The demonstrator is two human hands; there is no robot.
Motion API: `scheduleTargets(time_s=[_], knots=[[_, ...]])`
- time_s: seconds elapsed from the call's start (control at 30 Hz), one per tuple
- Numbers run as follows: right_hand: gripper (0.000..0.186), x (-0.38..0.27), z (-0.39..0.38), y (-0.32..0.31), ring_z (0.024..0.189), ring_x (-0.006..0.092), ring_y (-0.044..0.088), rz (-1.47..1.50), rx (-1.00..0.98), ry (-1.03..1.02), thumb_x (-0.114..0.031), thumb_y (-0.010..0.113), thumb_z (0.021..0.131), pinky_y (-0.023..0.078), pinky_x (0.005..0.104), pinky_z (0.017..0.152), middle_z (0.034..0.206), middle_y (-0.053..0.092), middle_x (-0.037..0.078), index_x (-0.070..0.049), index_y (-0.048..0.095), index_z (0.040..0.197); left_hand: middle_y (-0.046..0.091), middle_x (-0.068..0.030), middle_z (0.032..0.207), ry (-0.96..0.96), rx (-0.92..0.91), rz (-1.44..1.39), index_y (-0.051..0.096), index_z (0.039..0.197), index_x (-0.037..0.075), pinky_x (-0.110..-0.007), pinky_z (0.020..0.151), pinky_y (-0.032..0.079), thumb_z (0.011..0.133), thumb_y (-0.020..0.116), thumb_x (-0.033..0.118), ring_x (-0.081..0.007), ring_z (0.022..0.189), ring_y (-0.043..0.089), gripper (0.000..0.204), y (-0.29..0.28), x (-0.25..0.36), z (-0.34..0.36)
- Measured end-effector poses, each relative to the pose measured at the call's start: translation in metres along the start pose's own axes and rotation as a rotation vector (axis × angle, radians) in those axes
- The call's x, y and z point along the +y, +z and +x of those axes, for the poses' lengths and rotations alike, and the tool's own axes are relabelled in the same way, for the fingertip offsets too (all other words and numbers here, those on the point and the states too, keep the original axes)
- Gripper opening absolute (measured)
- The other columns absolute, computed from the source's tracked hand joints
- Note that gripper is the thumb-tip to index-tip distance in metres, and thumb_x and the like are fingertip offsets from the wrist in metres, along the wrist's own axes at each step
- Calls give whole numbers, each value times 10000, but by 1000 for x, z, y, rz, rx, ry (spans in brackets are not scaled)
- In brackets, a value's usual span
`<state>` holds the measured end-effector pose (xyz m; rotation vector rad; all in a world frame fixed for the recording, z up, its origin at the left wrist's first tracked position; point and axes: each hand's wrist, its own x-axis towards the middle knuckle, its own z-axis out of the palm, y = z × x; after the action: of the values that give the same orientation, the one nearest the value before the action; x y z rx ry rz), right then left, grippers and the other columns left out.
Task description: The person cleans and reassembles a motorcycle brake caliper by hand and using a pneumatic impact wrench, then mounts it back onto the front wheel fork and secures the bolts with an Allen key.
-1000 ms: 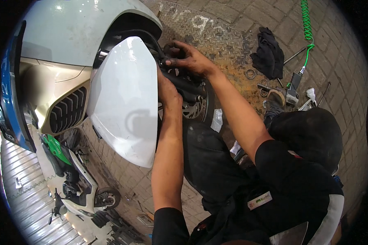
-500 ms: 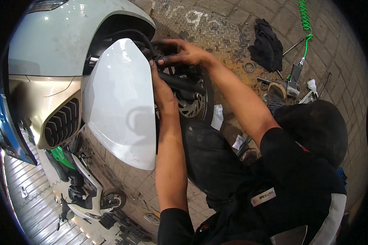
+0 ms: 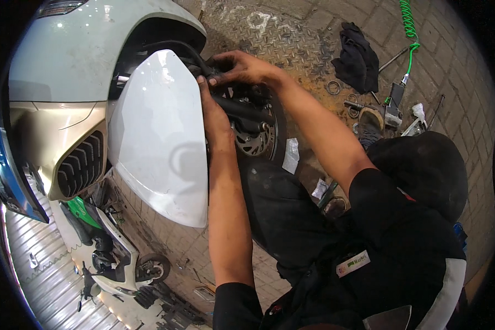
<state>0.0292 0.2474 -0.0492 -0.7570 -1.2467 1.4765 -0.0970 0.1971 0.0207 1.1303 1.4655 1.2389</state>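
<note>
A motorcycle's white front fender stands before me, narrowing toward the bottom. My left hand lies along its right edge, one fingertip showing at the upper rim and the other fingers hidden. Just above, my right hand curls its thumb and fingers around dark parts near the top of the black fork tube. The fingertips of both hands almost meet there, and what they grip is too dark to make out. Below the fork tube, the brake disc shows inside the front wheel.
Pale bodywork overhangs at upper left. On the floor at right lie a black cloth, a metal ring and an air tool on a green coiled hose. Another scooter stands at lower left.
Both hands stay at the same spot with slight finger shifts. The whole view has moved a little, so the fender and bodywork sit slightly further left.
</note>
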Motion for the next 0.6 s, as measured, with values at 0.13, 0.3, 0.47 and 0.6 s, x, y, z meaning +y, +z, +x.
scheduleTargets(time_s=[0.13, 0.3, 0.47, 0.6], knots=[[607, 16, 0, -13, 988, 134, 635, 201, -23, 133, -327, 790, 856, 511, 298, 882, 1148, 693, 96, 2, 586, 1323, 467, -133, 1445, -19, -12, 33, 401, 1476, 40, -341, 987, 466, 1000, 571, 394, -243, 1241, 513, 616, 11, 10, -13], [624, -9, -9, -3, 1033, 151, 632, 161, -59, 87, -345, 762, 882, 505, 286, 888, 1184, 680, 89, 0, 554, 1359, 475, -132, 1431, -18, -21, 3, 409, 1469, 30, -334, 983, 467, 1002, 572, 386, -235, 1212, 528, 609, 1, 5, -11], [715, 4, -6, -8, 1119, 212, 617, -6, 48, 63, -398, 777, 856, 497, 305, 932, 1233, 652, 134, 3, 520, 1389, 519, -114, 1368, -133, -185, -214, 450, 1415, 31, -377, 1040, 419, 933, 674, 214, -240, 1240, 512, 562, -14, -15, -7], [783, -11, -10, 13, 1179, 259, 588, -171, 151, 128, -473, 760, 850, 478, 355, 991, 1289, 617, 183, 6, 497, 1411, 547, -139, 1327, -228, -170, -220, 479, 1375, 7, -418, 1039, 430, 851, 752, 125, -280, 1196, 548, 602, -18, -4, -15]])
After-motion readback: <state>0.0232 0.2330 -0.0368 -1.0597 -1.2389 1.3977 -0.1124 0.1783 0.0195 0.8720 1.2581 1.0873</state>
